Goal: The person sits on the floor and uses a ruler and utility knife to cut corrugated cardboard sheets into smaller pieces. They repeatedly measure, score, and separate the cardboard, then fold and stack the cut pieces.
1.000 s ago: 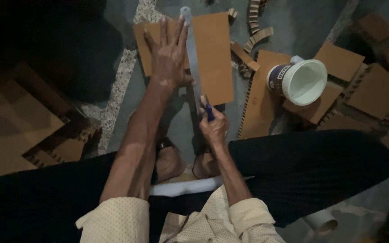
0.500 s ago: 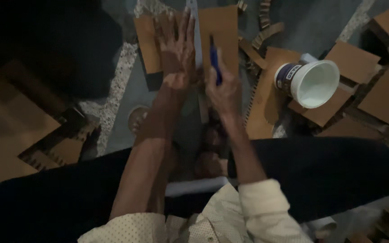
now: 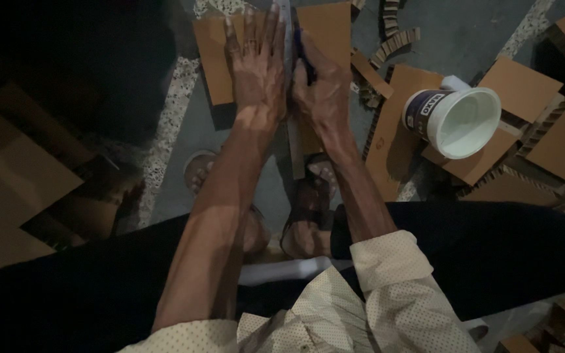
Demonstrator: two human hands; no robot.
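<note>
While the sandalled foot (image 3: 308, 209) pins the ruler (image 3: 293, 140) nearest the body, the left hand (image 3: 256, 72) lies flat and spread on the cardboard sheet (image 3: 214, 62) left of it; the right hand (image 3: 322, 88) grips a blue knife (image 3: 300, 49) against it. Farther right sit 1 white tub (image 3: 462, 121) and cardboard scraps (image 3: 393, 42).

White plastic bucket (image 3: 460, 119) tipped on its side, open mouth showing, resting on cardboard squares (image 3: 516, 82) to the right. Narrow corrugated offcut strips (image 3: 397, 40) scattered near the top, just beside a taller cardboard sheet (image 3: 392, 140). More cardboard pieces (image 3: 14, 183) stacked in shadow at left. Grey floor (image 3: 465, 29) crossed by pale speckled bands (image 3: 165, 137)
</note>
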